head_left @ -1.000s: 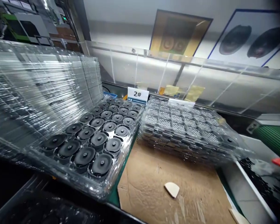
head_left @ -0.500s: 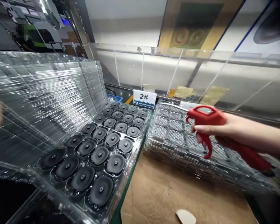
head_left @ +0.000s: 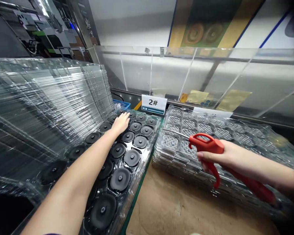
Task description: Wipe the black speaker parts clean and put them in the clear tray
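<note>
Two hands in view, both over trays. Left hand lay palm down, fingers loosely together and open, on the far end of a clear plastic tray of round black speakers, touching the far rows and holding nothing visible. Tray's long axis ran away from the person, toward a "2#" card; left hand was the nearer one to it. Right hand was closed tight round the handle of a red air blow gun, with its thin metal nozzle pointing left toward the speaker tray, tip just short of it. Gun sat right of that tray, above a stack of clear trays holding mesh-covered parts. Tall stack of empty clear trays leaned up along the speaker tray's left side. Cardboard sheet lay in front.
</note>
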`<state>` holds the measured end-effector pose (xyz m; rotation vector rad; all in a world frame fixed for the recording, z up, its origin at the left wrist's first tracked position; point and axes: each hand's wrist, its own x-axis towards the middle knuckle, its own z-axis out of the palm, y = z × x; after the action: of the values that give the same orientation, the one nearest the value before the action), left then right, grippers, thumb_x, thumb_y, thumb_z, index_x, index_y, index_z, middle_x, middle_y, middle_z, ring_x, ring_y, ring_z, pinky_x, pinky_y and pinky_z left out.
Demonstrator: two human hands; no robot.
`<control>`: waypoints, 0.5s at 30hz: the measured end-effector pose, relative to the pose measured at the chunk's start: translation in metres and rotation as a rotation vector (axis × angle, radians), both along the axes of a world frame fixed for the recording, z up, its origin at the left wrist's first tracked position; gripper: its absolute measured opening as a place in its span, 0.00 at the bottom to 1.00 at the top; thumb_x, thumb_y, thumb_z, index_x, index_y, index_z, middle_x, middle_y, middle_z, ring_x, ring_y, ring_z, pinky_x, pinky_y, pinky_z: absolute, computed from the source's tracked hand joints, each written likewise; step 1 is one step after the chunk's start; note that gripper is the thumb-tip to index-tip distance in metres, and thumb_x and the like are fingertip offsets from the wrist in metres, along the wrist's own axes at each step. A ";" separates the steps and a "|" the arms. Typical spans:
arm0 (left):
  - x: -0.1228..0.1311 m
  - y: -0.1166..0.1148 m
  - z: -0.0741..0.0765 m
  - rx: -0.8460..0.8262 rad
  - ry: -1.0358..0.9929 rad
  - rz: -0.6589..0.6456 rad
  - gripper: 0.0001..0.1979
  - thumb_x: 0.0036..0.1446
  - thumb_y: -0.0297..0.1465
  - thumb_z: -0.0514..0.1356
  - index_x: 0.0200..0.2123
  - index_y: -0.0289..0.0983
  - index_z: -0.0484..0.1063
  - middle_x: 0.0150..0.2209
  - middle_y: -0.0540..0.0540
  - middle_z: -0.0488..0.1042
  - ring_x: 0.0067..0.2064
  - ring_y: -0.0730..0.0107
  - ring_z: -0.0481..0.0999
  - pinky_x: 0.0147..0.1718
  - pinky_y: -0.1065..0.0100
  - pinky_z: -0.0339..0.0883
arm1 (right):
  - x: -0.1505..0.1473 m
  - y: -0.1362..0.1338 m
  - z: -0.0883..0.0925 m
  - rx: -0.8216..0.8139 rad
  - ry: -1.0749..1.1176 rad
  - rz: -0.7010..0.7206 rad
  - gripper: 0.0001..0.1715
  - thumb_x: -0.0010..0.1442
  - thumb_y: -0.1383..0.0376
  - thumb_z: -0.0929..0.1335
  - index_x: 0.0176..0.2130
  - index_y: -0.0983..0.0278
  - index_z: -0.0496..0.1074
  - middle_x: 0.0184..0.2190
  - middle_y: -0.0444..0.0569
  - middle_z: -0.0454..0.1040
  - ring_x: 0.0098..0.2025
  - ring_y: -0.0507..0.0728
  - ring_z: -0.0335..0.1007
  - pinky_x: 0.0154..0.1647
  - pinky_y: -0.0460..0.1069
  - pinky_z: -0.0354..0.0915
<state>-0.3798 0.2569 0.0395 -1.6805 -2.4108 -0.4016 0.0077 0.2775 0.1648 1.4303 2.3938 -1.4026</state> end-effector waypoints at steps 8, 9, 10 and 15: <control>-0.001 -0.002 -0.018 -0.049 -0.077 0.048 0.20 0.59 0.35 0.54 0.54 0.38 0.62 0.58 0.40 0.61 0.56 0.54 0.63 0.52 0.46 0.58 | 0.001 0.004 -0.006 0.003 -0.097 0.175 0.21 0.55 0.49 0.62 0.27 0.65 0.67 0.26 0.51 0.76 0.30 0.58 0.73 0.36 0.50 0.64; -0.001 -0.003 -0.018 -0.049 -0.080 0.048 0.20 0.59 0.35 0.54 0.54 0.38 0.61 0.58 0.40 0.61 0.56 0.54 0.63 0.52 0.46 0.58 | 0.000 0.004 -0.008 0.005 -0.103 0.180 0.22 0.55 0.49 0.62 0.27 0.65 0.67 0.26 0.51 0.76 0.30 0.58 0.73 0.36 0.50 0.64; -0.001 -0.003 -0.018 -0.050 -0.082 0.049 0.20 0.59 0.35 0.54 0.54 0.38 0.61 0.58 0.40 0.60 0.56 0.54 0.63 0.53 0.46 0.58 | 0.000 0.004 -0.009 0.002 -0.102 0.183 0.22 0.55 0.49 0.62 0.28 0.65 0.67 0.26 0.51 0.76 0.30 0.58 0.73 0.36 0.50 0.64; -0.001 -0.003 -0.018 -0.041 -0.084 0.048 0.19 0.59 0.35 0.54 0.53 0.38 0.62 0.58 0.40 0.61 0.56 0.55 0.63 0.52 0.46 0.58 | -0.001 0.002 -0.010 -0.024 -0.082 0.189 0.22 0.54 0.49 0.63 0.29 0.66 0.67 0.26 0.52 0.76 0.29 0.59 0.73 0.35 0.51 0.65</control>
<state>-0.3808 0.2542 0.0213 -1.6504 -2.5304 -0.4265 0.0067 0.2793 0.1545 1.1946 2.3806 -1.2981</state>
